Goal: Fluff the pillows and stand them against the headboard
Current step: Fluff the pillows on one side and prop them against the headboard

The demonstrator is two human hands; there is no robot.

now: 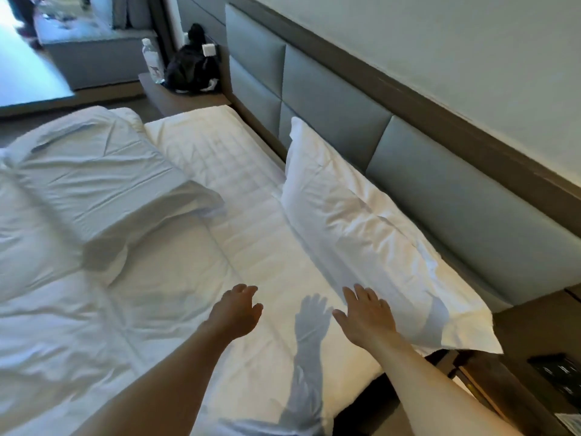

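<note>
One white pillow [355, 221] leans against the grey padded headboard [440, 184] at the right, its near corner hanging past the mattress edge. A second white pillow [94, 171] lies flat on the bed at the left, away from the headboard. My right hand [366, 313] hovers open beside the near end of the leaning pillow, fingers spread, holding nothing. My left hand [237, 309] is open over the bare mattress cover [251, 240], also holding nothing. Shadows of the arms fall on the sheet between them.
A crumpled white duvet [47, 294] covers the left of the bed. On the far bedside shelf [176, 99] stand a water bottle [152, 62] and a black bag [193, 69]. A dark nightstand [534, 357] sits at the near right. A person's legs [26, 17] show at the top left.
</note>
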